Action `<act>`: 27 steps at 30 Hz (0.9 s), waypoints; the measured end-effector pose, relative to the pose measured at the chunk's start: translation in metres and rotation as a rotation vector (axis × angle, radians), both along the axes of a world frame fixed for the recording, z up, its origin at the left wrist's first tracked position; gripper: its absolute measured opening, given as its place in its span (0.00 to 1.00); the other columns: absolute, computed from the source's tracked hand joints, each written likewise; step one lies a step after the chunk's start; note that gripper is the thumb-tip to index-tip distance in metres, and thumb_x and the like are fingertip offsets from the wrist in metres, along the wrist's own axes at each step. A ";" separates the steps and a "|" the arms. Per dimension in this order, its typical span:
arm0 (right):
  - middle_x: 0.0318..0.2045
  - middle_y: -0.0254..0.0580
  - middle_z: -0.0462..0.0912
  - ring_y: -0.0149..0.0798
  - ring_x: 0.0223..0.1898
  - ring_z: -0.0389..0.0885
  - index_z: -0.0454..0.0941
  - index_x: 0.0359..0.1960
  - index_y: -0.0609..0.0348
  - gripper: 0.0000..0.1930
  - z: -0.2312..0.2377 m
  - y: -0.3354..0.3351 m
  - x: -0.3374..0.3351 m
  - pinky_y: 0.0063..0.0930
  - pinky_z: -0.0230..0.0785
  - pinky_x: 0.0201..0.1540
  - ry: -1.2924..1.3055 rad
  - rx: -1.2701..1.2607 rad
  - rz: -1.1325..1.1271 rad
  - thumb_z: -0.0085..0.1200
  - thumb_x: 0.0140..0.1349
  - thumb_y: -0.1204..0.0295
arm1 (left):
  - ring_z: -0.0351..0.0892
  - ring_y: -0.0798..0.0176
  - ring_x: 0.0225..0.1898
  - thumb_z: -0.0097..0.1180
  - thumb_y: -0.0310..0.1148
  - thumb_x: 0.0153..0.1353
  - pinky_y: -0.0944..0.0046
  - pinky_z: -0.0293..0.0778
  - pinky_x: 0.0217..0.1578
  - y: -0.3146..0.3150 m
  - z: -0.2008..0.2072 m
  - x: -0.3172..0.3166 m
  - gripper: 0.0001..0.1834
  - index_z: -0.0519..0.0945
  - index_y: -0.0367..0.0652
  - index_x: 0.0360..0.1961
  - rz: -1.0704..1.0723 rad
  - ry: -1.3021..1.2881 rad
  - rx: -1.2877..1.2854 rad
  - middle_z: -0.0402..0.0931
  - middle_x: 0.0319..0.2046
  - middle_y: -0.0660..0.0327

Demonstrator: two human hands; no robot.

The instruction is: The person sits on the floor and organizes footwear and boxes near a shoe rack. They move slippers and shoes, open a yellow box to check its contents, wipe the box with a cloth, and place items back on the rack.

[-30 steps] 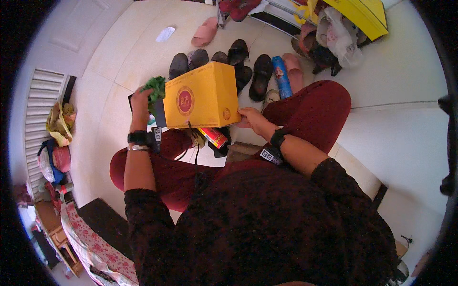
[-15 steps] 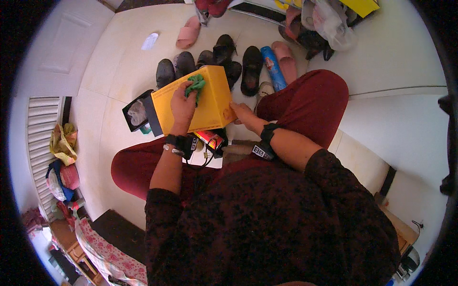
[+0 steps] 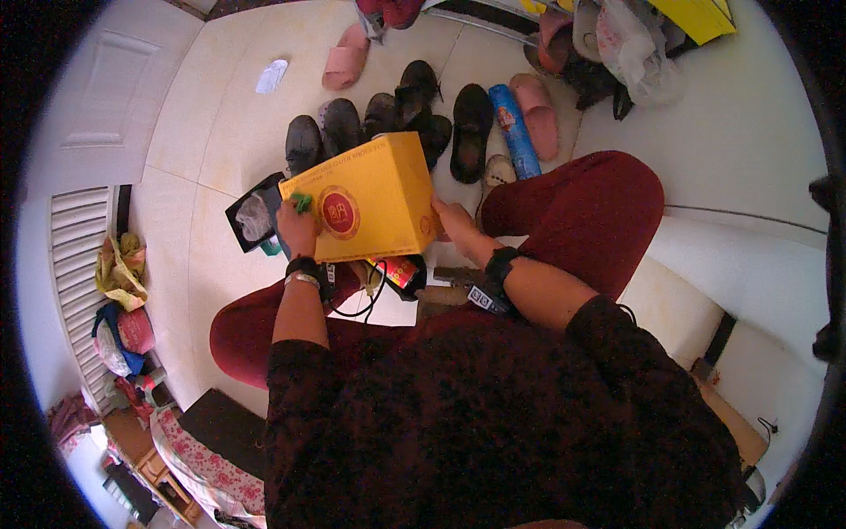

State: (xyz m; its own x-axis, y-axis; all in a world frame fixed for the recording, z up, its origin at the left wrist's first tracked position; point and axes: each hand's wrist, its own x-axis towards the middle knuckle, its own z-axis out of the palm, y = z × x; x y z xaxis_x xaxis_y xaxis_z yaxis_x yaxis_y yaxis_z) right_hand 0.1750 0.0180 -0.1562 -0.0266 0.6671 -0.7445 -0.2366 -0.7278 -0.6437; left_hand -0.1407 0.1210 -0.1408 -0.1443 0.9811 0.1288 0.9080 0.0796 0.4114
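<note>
A yellow cardboard box (image 3: 381, 196) with a round red emblem is held tilted above my crossed legs. My left hand (image 3: 297, 229) is closed on a small green cloth (image 3: 302, 203), which lies against the box's upper face near its left edge. At the opposite side, my right hand (image 3: 453, 224) grips the box's right end, with part of its fingers hidden behind the edge. Below the box, a red and yellow package (image 3: 398, 271) and a black cable (image 3: 377, 295) show between my legs.
Several black shoes (image 3: 471, 132) stand beyond the box, beside a blue cylindrical tube (image 3: 515, 132) and pink slippers (image 3: 345, 58). An open black box (image 3: 255, 218) with clear plastic inside sits to the left. At the far right are footwear and a plastic bag (image 3: 636, 55).
My left hand and the green cloth have moved left and nearer to me across the box, uncovering the red emblem. The right hand keeps its hold at the right end.
</note>
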 end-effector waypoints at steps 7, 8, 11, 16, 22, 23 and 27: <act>0.39 0.43 0.78 0.39 0.36 0.79 0.74 0.45 0.63 0.26 0.002 -0.002 0.003 0.35 0.75 0.37 -0.058 -0.081 -0.047 0.43 0.67 0.49 | 0.74 0.40 0.45 0.55 0.24 0.48 0.49 0.71 0.45 -0.028 0.029 0.070 0.17 0.74 0.40 0.42 -0.245 -0.277 -0.051 0.74 0.42 0.47; 0.46 0.44 0.77 0.40 0.41 0.79 0.71 0.50 0.63 0.27 0.004 -0.003 0.004 0.36 0.76 0.43 -0.036 -0.083 -0.027 0.41 0.68 0.48 | 0.73 0.40 0.46 0.54 0.23 0.46 0.50 0.71 0.45 -0.043 0.039 0.097 0.18 0.74 0.41 0.42 -0.382 -0.394 0.051 0.74 0.42 0.48; 0.25 0.40 0.80 0.37 0.23 0.79 0.78 0.32 0.63 0.23 0.007 -0.003 0.006 0.32 0.71 0.25 -0.110 -0.029 -0.139 0.47 0.65 0.51 | 0.73 0.43 0.43 0.56 0.22 0.44 0.51 0.71 0.42 -0.079 0.075 0.152 0.17 0.75 0.43 0.39 -0.659 -0.428 -0.104 0.72 0.37 0.50; 0.26 0.42 0.80 0.38 0.25 0.80 0.77 0.35 0.65 0.25 -0.004 -0.001 0.007 0.33 0.71 0.26 -0.059 -0.076 -0.171 0.44 0.66 0.50 | 0.74 0.46 0.41 0.60 0.23 0.42 0.52 0.72 0.40 -0.074 0.096 0.146 0.15 0.75 0.43 0.35 -0.857 -0.317 -0.230 0.69 0.32 0.53; 0.36 0.45 0.80 0.39 0.36 0.80 0.75 0.44 0.66 0.28 -0.033 0.002 0.012 0.33 0.73 0.35 -0.098 -0.092 -0.046 0.41 0.68 0.48 | 0.80 0.52 0.28 0.60 0.23 0.40 0.56 0.74 0.29 -0.021 0.041 -0.002 0.15 0.81 0.40 0.34 -0.190 -0.109 -0.430 0.81 0.28 0.53; 0.40 0.44 0.80 0.38 0.40 0.79 0.74 0.48 0.65 0.29 -0.039 0.002 0.015 0.32 0.74 0.38 -0.109 -0.095 0.004 0.40 0.68 0.47 | 0.80 0.56 0.27 0.60 0.25 0.41 0.57 0.74 0.29 -0.014 0.029 -0.029 0.15 0.82 0.40 0.35 -0.133 0.012 -0.397 0.81 0.27 0.55; 0.40 0.45 0.81 0.46 0.41 0.80 0.74 0.47 0.60 0.24 -0.077 0.013 0.021 0.38 0.72 0.43 -0.421 0.012 0.164 0.42 0.67 0.51 | 0.81 0.60 0.30 0.63 0.31 0.43 0.59 0.74 0.31 0.023 0.012 -0.104 0.17 0.82 0.39 0.38 0.074 -0.157 -0.433 0.82 0.28 0.56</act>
